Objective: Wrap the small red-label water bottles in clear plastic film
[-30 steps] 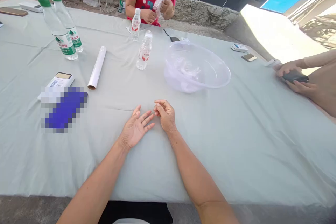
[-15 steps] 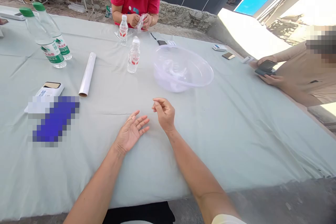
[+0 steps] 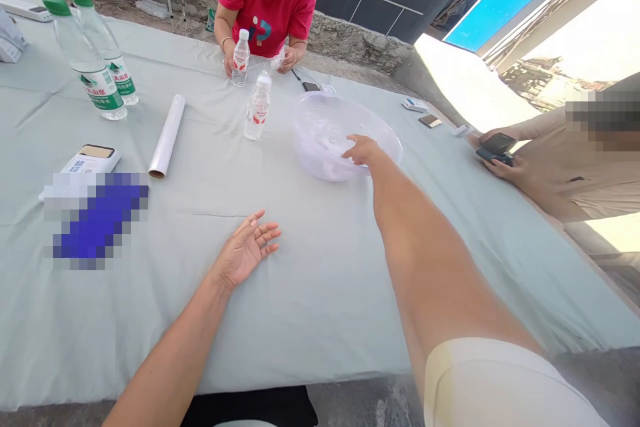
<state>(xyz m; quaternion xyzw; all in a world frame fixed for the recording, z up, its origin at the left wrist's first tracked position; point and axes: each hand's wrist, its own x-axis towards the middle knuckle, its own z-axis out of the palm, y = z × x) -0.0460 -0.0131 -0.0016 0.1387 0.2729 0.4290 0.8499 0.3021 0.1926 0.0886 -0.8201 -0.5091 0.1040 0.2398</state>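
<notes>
My left hand [image 3: 246,255] rests palm up on the pale green tablecloth, fingers spread, holding nothing. My right hand [image 3: 362,149] is stretched out over the near right side of a clear plastic basin [image 3: 320,167], its fingers apart and pointing into it; nothing shows between them. Inside the basin lies some crumpled clear plastic film [image 3: 327,137]. Left of the basin stands a small water bottle [image 3: 257,110]. A roll of plastic wrap [image 3: 168,137] lies farther left, away from my left hand.
Two large green-capped bottles [image 3: 100,90] stand at the left, behind a white box [image 3: 95,160] and a blurred blue item [image 3: 103,217]. Opposite, a person in a red shirt [image 3: 265,7] touches another small bottle [image 3: 241,60]. At the right, another person holds a dark object [image 3: 497,147].
My right hand has moved forward and right from the tablecloth to over the basin, its pinched fingers now apart. My left hand stays in place. The person opposite now touches a bottle.
</notes>
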